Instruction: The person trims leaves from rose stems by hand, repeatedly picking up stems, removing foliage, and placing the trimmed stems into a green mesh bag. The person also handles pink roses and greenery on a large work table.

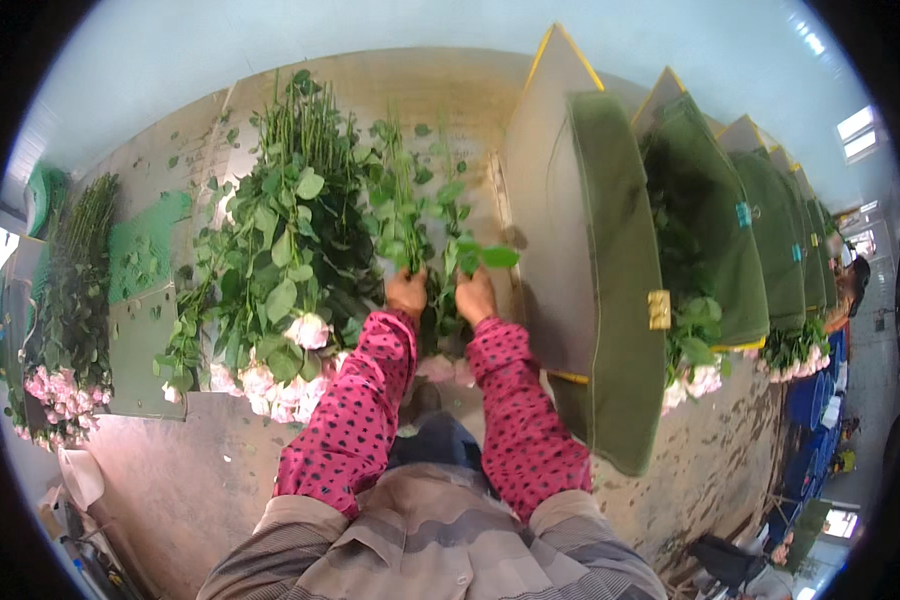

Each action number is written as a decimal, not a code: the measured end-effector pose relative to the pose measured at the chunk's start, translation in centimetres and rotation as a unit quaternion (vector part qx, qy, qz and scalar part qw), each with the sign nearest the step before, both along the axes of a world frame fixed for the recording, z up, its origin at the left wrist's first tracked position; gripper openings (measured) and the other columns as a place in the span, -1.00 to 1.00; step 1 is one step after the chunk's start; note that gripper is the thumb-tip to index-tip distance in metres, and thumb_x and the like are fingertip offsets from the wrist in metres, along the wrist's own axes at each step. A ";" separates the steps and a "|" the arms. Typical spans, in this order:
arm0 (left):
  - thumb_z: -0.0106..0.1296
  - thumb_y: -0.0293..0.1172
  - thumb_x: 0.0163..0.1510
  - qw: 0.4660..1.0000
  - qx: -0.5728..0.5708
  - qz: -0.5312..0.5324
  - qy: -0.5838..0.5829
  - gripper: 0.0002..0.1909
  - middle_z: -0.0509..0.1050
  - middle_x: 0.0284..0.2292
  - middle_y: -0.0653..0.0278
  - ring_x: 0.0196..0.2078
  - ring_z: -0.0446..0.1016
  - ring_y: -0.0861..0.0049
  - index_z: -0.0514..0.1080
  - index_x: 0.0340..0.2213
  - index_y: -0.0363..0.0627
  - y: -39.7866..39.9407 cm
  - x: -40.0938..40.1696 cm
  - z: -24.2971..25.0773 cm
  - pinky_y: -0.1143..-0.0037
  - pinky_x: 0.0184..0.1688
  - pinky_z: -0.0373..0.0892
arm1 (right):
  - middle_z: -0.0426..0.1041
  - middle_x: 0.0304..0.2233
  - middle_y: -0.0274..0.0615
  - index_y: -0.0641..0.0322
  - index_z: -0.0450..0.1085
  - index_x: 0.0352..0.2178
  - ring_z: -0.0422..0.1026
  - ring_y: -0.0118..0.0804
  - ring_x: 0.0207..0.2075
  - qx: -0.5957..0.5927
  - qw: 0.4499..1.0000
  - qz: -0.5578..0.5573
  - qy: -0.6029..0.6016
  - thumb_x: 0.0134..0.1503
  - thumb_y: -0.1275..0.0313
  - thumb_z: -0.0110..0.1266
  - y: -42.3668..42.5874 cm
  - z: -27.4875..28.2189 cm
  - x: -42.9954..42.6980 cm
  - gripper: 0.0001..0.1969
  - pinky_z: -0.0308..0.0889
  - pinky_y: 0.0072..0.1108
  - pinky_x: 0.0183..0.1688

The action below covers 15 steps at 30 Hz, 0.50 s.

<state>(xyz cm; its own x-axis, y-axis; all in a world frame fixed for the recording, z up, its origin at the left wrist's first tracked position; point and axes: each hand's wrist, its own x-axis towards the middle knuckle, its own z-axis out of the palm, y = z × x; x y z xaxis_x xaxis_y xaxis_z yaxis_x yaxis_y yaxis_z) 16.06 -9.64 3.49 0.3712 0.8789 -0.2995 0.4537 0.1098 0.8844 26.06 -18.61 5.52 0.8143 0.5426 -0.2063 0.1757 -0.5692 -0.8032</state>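
Observation:
My left hand (406, 291) is closed around green rose stems (396, 217) at the middle of the worktable. Just to its right, my right hand (476, 294) grips a leafy rose stem (451, 202). Pale pink rose heads (439, 367) show between my forearms, below the hands. A big heap of cut roses (292, 225) lies left of my left hand, stems pointing away and pale pink blooms (285, 386) toward me. Printed pink sleeve covers reach to both wrists. My fingertips are partly hidden by leaves.
Right of my hands stands an upright divider panel (555, 202) with a green cloth flap (619, 285); several more line up beyond it. Another rose bunch (75, 300) lies far left beside green netting (150, 240). Blue buckets (806, 405) and another person (849, 289) are at far right.

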 end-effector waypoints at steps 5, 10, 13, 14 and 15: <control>0.04 -0.15 -0.03 0.995 0.042 -0.003 0.088 -0.53 0.47 -0.22 -0.12 -0.12 0.42 0.00 0.42 -0.19 -0.29 -1.0 0.1 -2.5 0.28 -0.05 0.30 | 0.42 -0.28 0.25 0.32 0.38 -0.24 0.36 0.26 -0.18 -0.067 0.998 0.007 -0.015 0.04 0.34 -0.04 0.1 -1.9 -0.8 -0.70 0.27 -0.21 -0.13; 0.01 -0.15 -0.03 0.987 -0.005 -0.084 0.139 -0.56 0.46 -0.21 -0.11 -0.11 0.41 -0.01 0.43 -0.17 -0.20 -1.2 0.3 2.4 0.29 -0.05 0.30 | 0.44 -0.33 0.20 0.26 0.40 -0.28 0.39 0.26 -0.25 -0.069 0.996 0.031 -0.048 0.00 0.35 -0.02 0.2 -1.5 -1.3 -0.73 0.29 -0.20 -0.19; -0.01 -0.15 -0.01 0.986 0.011 -0.096 0.138 -0.60 0.47 -0.25 -0.12 -0.14 0.42 -0.02 0.45 -0.20 -0.17 -1.1 0.4 1.8 0.27 -0.07 0.31 | 0.45 -0.35 0.20 0.25 0.41 -0.30 0.39 0.24 -0.26 -0.063 0.996 0.033 -0.055 -0.01 0.34 -0.01 0.7 -2.2 -1.2 -0.74 0.30 -0.20 -0.20; -0.01 -0.15 -0.01 0.987 0.008 -0.100 0.128 -0.60 0.47 -0.25 -0.12 -0.14 0.42 -0.01 0.44 -0.20 -0.17 -1.0 0.4 1.5 0.27 -0.08 0.32 | 0.45 -0.35 0.20 0.25 0.41 -0.30 0.39 0.24 -0.26 -0.061 0.996 0.032 -0.051 -0.01 0.34 0.00 0.7 -2.3 -1.1 -0.74 0.30 -0.20 -0.20; -0.01 -0.15 -0.01 0.987 0.005 -0.106 0.121 -0.60 0.47 -0.26 -0.12 -0.14 0.42 -0.01 0.44 -0.20 -0.17 -1.0 0.3 1.8 0.27 -0.08 0.32 | 0.45 -0.35 0.20 0.24 0.41 -0.30 0.39 0.24 -0.25 -0.068 0.996 0.031 -0.048 -0.01 0.34 0.00 0.7 -2.3 -1.1 -0.74 0.30 -0.20 -0.20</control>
